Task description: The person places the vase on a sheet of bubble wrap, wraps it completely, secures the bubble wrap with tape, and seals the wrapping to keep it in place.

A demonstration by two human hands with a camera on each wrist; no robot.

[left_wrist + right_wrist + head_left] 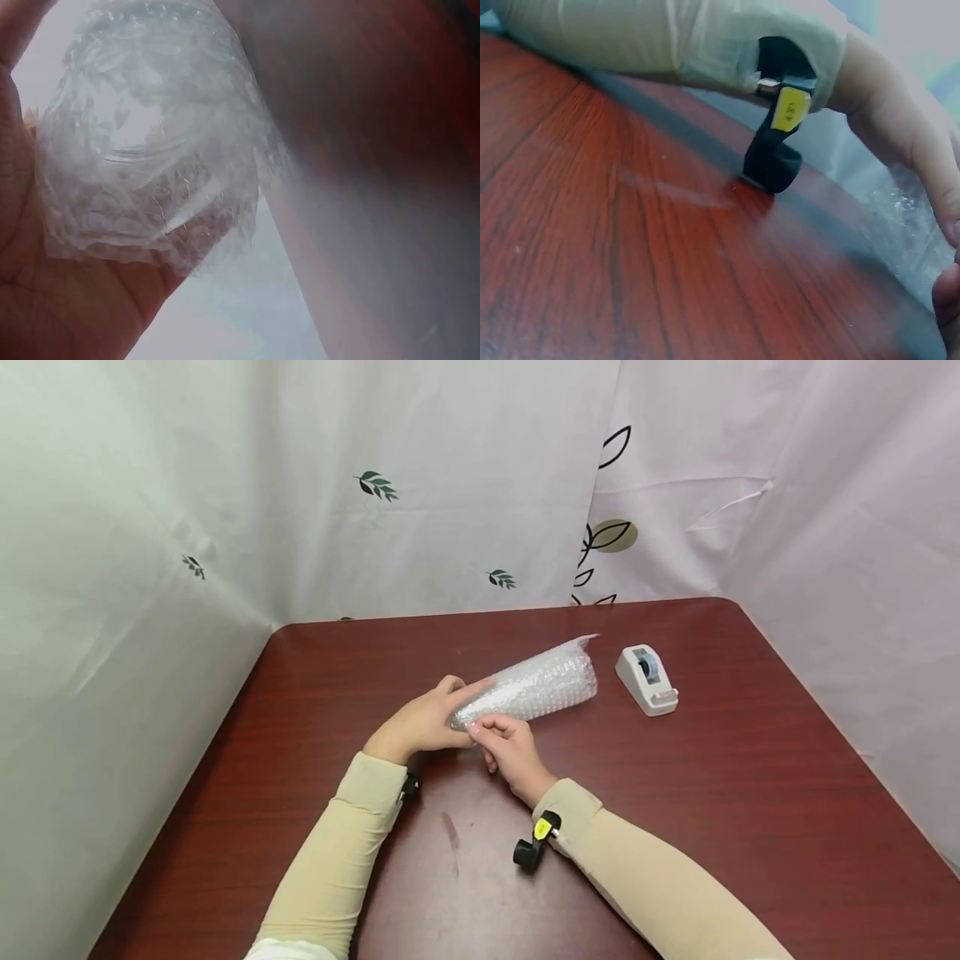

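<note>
A long roll of clear bubble wrap (551, 681) lies slantwise over the table, with a loose flap at its far right end. My left hand (431, 718) grips the near left end, its index finger stretched along the wrap. At that same end, the thumb and index finger of my right hand (510, 752) pinch the wrap's edge. The left wrist view shows the crumpled end of the bubble wrap (150, 150) close up against a palm. In the right wrist view, fingers at the right edge meet the bubble wrap (904, 217). What lies inside is hard to make out.
A white tape dispenser (647, 681) stands on the dark red table (750, 793), right of the roll. Pale curtains (450, 510) with leaf prints border the table at the back and sides. A black wrist device (534, 843) with a yellow label sits on the right sleeve.
</note>
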